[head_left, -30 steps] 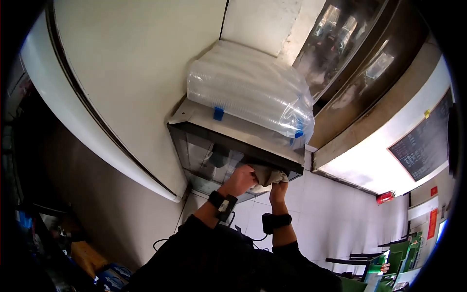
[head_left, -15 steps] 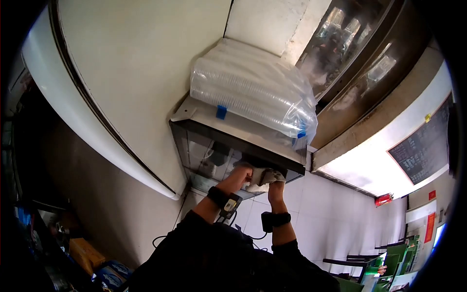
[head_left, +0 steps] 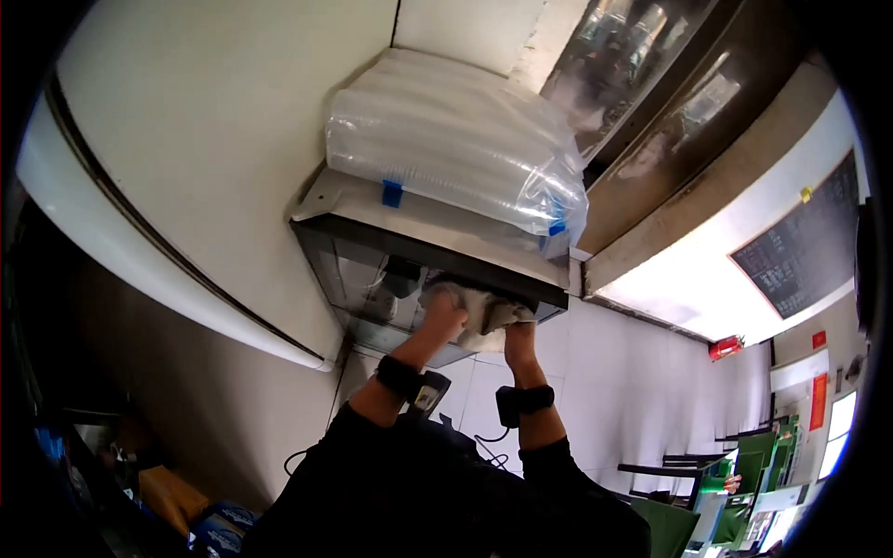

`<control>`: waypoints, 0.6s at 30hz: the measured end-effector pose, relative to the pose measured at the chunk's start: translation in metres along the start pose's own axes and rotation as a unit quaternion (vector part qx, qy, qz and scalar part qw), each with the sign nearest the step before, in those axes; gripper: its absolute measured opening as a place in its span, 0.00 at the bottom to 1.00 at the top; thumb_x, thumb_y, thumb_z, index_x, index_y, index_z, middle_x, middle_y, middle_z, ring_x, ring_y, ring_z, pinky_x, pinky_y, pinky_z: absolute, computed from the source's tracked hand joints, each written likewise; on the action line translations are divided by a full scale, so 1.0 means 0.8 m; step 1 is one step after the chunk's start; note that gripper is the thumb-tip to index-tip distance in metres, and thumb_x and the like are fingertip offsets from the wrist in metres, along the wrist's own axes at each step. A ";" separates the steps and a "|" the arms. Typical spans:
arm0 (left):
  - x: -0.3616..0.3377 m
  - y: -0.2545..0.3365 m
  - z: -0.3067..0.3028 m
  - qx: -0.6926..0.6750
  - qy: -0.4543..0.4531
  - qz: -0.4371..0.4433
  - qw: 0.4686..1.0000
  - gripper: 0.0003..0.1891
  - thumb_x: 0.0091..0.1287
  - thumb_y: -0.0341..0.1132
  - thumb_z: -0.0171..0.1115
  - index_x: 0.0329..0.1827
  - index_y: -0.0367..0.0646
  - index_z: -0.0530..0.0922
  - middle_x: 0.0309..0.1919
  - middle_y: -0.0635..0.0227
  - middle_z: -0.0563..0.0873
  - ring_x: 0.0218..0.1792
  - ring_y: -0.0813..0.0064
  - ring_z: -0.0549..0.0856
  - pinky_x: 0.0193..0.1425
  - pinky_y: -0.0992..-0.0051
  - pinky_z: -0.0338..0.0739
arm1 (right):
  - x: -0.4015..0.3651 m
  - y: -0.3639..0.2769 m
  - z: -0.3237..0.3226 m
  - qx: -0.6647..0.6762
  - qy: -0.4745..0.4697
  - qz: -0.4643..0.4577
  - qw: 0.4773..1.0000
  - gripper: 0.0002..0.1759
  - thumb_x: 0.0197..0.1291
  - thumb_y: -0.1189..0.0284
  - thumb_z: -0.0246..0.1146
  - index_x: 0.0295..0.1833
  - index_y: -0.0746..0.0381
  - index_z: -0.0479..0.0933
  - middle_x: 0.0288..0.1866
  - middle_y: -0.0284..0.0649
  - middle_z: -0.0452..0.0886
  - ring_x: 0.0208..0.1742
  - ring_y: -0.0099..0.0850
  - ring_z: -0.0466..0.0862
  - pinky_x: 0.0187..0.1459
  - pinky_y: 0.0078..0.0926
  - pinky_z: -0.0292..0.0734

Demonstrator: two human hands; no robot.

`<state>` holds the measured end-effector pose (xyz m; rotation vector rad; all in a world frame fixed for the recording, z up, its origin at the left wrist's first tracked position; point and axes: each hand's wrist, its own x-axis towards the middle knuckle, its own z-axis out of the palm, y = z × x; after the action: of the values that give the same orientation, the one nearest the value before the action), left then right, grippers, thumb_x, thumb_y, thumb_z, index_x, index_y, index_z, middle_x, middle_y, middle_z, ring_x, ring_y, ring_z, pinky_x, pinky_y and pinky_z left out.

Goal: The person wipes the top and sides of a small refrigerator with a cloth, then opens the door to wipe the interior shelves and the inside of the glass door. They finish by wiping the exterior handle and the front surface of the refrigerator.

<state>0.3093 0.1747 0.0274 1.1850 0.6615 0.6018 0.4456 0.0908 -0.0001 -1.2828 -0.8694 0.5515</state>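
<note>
A crumpled, greyish-white cloth (head_left: 481, 312) lies bunched between my hands at the dark glass front of a low cabinet (head_left: 428, 244). My left hand (head_left: 446, 314) is closed on the cloth's left part, close to the glass. At the cloth's right end is my right hand (head_left: 521, 337), its fingers mostly covered by the fabric and apparently gripping it. Both wrists wear black straps with small devices, and cables hang below them. Behind the glass, a dark object (head_left: 402, 276) shows dimly.
A clear plastic bag of stacked lids or cups (head_left: 456, 149) rests on the cabinet top. A large pale panel (head_left: 233, 167) stands close on the left. Further right are a fire extinguisher (head_left: 726, 348), a blackboard (head_left: 802, 237) and green chairs (head_left: 758, 460). Boxes (head_left: 172, 493) sit lower left.
The view has shifted, so the cabinet and bag appear further up and left. My hands and the cloth have moved slightly along the cabinet front; both hands remain at the cloth.
</note>
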 end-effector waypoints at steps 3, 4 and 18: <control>0.004 0.008 0.002 0.037 -0.009 0.110 0.993 0.18 0.41 0.25 0.47 0.40 0.31 0.67 0.35 0.58 0.74 0.38 0.67 0.73 0.43 0.73 0.66 | 0.005 -0.025 -0.023 0.153 -0.091 0.029 0.984 0.11 0.52 0.81 0.46 0.42 0.64 0.68 0.43 0.36 0.70 0.43 0.24 0.69 0.43 0.21 0.65; 0.006 0.013 0.003 0.052 -0.001 0.085 0.995 0.18 0.42 0.25 0.47 0.40 0.31 0.66 0.35 0.58 0.74 0.38 0.68 0.73 0.42 0.73 0.66 | 0.001 -0.018 -0.023 0.156 -0.087 0.031 0.983 0.11 0.52 0.81 0.46 0.42 0.64 0.68 0.43 0.36 0.70 0.43 0.24 0.69 0.43 0.21 0.65; 0.020 0.005 0.053 -0.027 -0.026 0.047 0.998 0.11 0.43 0.28 0.51 0.29 0.35 0.75 0.28 0.55 0.78 0.29 0.60 0.77 0.32 0.73 0.71 | -0.004 -0.002 -0.078 0.243 -0.054 0.083 0.965 0.12 0.51 0.79 0.45 0.43 0.65 0.66 0.41 0.39 0.71 0.44 0.29 0.70 0.46 0.25 0.65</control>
<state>0.3509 0.1607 0.0387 1.1814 0.5445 0.6613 0.4939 0.0512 -0.0021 -0.8839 -0.6621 0.9129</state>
